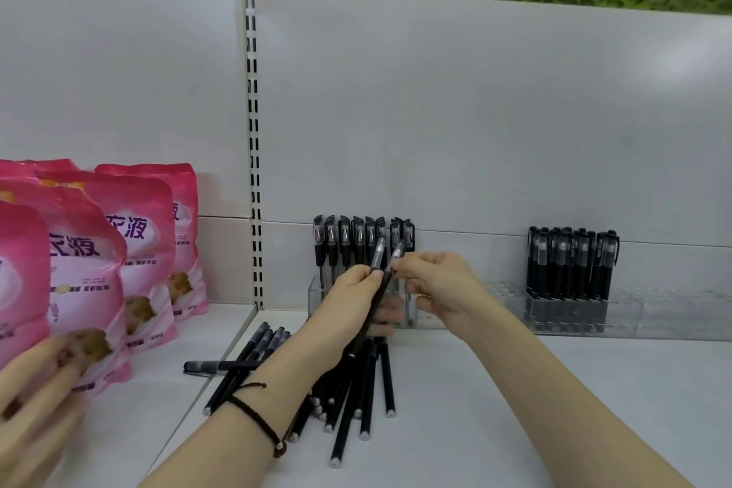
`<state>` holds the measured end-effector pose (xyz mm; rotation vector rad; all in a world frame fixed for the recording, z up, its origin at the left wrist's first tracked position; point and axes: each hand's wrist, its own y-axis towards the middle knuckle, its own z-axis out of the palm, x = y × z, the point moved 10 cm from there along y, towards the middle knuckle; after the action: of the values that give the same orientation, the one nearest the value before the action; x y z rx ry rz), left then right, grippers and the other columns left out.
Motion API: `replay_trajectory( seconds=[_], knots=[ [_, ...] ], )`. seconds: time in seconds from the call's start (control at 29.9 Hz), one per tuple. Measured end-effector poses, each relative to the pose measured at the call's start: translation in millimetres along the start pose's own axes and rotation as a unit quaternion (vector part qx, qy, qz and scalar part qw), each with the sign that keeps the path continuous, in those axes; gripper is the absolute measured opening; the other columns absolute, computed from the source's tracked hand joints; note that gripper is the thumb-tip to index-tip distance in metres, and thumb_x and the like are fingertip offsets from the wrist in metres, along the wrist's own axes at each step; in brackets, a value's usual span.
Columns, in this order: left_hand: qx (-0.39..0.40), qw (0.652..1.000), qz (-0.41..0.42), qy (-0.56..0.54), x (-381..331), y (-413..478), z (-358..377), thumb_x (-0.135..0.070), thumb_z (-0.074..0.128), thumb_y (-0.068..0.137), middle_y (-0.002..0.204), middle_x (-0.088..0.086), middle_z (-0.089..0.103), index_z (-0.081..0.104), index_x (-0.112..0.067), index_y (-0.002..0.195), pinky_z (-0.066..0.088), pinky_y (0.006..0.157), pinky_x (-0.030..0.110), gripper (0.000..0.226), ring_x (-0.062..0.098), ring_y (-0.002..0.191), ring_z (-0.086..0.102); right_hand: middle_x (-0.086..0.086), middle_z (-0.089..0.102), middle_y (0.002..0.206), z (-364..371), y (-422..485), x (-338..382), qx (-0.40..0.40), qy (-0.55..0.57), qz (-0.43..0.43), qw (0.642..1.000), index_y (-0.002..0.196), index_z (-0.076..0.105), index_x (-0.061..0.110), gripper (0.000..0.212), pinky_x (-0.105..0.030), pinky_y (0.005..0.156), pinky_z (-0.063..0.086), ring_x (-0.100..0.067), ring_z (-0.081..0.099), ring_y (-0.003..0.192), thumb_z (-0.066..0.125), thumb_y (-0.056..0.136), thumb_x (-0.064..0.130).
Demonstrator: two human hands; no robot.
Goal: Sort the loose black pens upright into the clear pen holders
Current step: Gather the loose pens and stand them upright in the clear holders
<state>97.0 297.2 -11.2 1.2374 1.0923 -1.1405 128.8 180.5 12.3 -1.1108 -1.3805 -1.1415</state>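
**Operator A:** Report hand state and item location.

**Operator B:** Our left hand [354, 299] is curled round the barrels of two pens [379, 256], caps up and leaning to the right. Our right hand [443, 289] pinches the same pair near the caps. Both hands are directly in front of the left holder [315, 299], whose back row of standing pens [345, 240] already looks tightly packed. The loose pens [366, 392] lie fanned out on the shelf [515, 408] below our wrists.

**Operator A:** What faults do we expect?

**Operator B:** We expect three.
1. If we lower the pair while it is tilted, the tips may strike the clear wall or the standing pens and tip the row over.
2. If we insert both pens together, they may cross and jam. We judge it safer to separate them first.
3. Our forearms pass above the pile, so a dropped wrist could roll pens toward the front edge of the shelf.

**Operator A:** Is there an alternative destination?

**Operator B:** The right holder [622, 313] stands well apart from us and looks to have free cells. Its walls are hard to see, so we may misjudge the opening. We cannot tell how many slots are free in either holder.

**Operator A:** Any neighbouring stock?

**Operator B:** Pink pouches [130, 250] stand to the left, clear of our reach path.
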Motion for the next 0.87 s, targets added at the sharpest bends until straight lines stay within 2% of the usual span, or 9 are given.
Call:
replay_trajectory(
  seconds=[0.07, 0.13, 0.23, 0.37, 0.5, 0.57, 0.67, 0.74, 0.87],
  knots=[
    [0.009, 0.999, -0.027, -0.029, 3.1, -2.5, 2.0, -0.026, 0.038, 0.105, 0.070, 0.012, 0.066, 0.053, -0.008, 0.106, 0.058, 0.053, 0.033, 0.024, 0.021, 0.056, 0.064, -0.002, 0.063, 0.071, 2.1, -0.2, 3.3, -0.005, -0.006, -0.026, 1.000, 0.084, 0.066, 0.012, 0.008, -0.019, 0.042, 0.030, -0.007, 0.046, 0.049, 0.073, 0.083, 0.014],
    [0.000, 0.999, -0.026, -0.030, 2.7, -2.7, -2.7, -0.025, 0.038, 0.105, 0.059, 0.005, 0.055, 0.052, -0.009, 0.106, 0.041, 0.038, 0.021, 0.022, 0.013, 0.042, 0.046, 0.002, 0.064, 0.067, 3.5, -0.9, 6.4, 0.002, -0.012, -0.045, 0.999, 0.086, 0.064, 0.012, 0.011, -0.019, 0.039, 0.031, -0.007, 0.047, 0.048, 0.074, 0.084, 0.018],
    [-0.020, 0.999, -0.015, -0.041, 1.0, 1.1, -14.1, -0.029, 0.039, 0.104, 0.056, -0.002, 0.044, 0.051, -0.011, 0.104, 0.024, 0.035, 0.016, 0.021, 0.008, 0.041, 0.029, 0.000, 0.067, 0.072, 3.1, -1.1, 3.4, 0.010, -0.100, -0.050, 0.994, 0.085, 0.065, 0.012, 0.017, -0.018, 0.038, 0.031, -0.008, 0.048, 0.048, 0.072, 0.086, 0.027],
    [-0.044, 0.994, 0.004, -0.097, -4.5, 1.9, -28.2, -0.032, 0.046, 0.101, 0.056, -0.003, 0.040, 0.056, -0.009, 0.101, 0.024, 0.034, 0.016, 0.025, 0.006, 0.041, 0.028, 0.001, 0.061, 0.062, 13.7, -4.0, -19.3, 0.060, -0.357, -0.019, 0.932, 0.073, 0.062, 0.013, 0.031, -0.014, 0.037, 0.032, -0.006, 0.047, 0.044, 0.072, 0.081, 0.041],
    [-0.048, 0.985, 0.018, -0.163, -11.7, -0.2, -39.8, -0.026, 0.046, 0.102, 0.055, -0.004, 0.042, 0.057, -0.007, 0.096, 0.024, 0.033, 0.016, 0.022, 0.005, 0.040, 0.029, 0.004, 0.040, 0.050, 31.6, -8.6, -39.2, 0.129, -0.472, 0.014, 0.872, 0.057, 0.043, 0.019, 0.049, -0.022, 0.046, 0.028, -0.013, 0.038, 0.046, 0.075, 0.075, 0.052],
    [-0.052, 0.982, 0.014, -0.183, -12.8, -0.2, -45.1, -0.025, 0.045, 0.102, 0.054, -0.004, 0.041, 0.057, -0.007, 0.094, 0.024, 0.032, 0.016, 0.022, 0.005, 0.039, 0.028, 0.003, 0.038, 0.053, 34.9, -11.1, -41.1, 0.150, -0.497, 0.024, 0.854, 0.062, 0.039, 0.020, 0.048, -0.023, 0.046, 0.026, -0.015, 0.035, 0.048, 0.075, 0.074, 0.050],
    [-0.065, 0.975, 0.013, -0.211, -8.7, 0.3, -51.8, -0.024, 0.045, 0.102, 0.053, -0.003, 0.041, 0.056, -0.008, 0.092, 0.022, 0.031, 0.016, 0.022, 0.005, 0.038, 0.027, -0.002, 0.049, 0.069, 35.0, -15.1, -41.9, 0.174, -0.516, 0.045, 0.837, 0.090, 0.057, 0.013, 0.034, -0.024, 0.047, 0.034, -0.015, 0.044, 0.055, 0.077, 0.075, 0.037],
    [-0.066, 0.975, 0.018, -0.212, -8.1, -0.1, -50.8, -0.024, 0.044, 0.102, 0.053, -0.003, 0.040, 0.055, -0.007, 0.092, 0.022, 0.031, 0.016, 0.022, 0.005, 0.038, 0.027, -0.004, 0.050, 0.074, 31.2, -15.1, -42.7, 0.174, -0.509, 0.062, 0.841, 0.110, 0.058, 0.006, 0.048, -0.025, 0.048, 0.037, -0.016, 0.046, 0.058, 0.079, 0.075, 0.031],
    [-0.043, 0.982, 0.025, -0.179, -10.8, -4.4, -39.3, -0.024, 0.045, 0.102, 0.055, -0.002, 0.042, 0.055, -0.007, 0.094, 0.024, 0.033, 0.016, 0.021, 0.006, 0.040, 0.029, -0.005, 0.052, 0.073, 24.1, -9.8, -42.3, 0.173, -0.499, 0.065, 0.847, 0.102, 0.060, 0.003, 0.043, -0.023, 0.044, 0.040, -0.015, 0.046, 0.053, 0.081, 0.074, 0.028]
  ],
)
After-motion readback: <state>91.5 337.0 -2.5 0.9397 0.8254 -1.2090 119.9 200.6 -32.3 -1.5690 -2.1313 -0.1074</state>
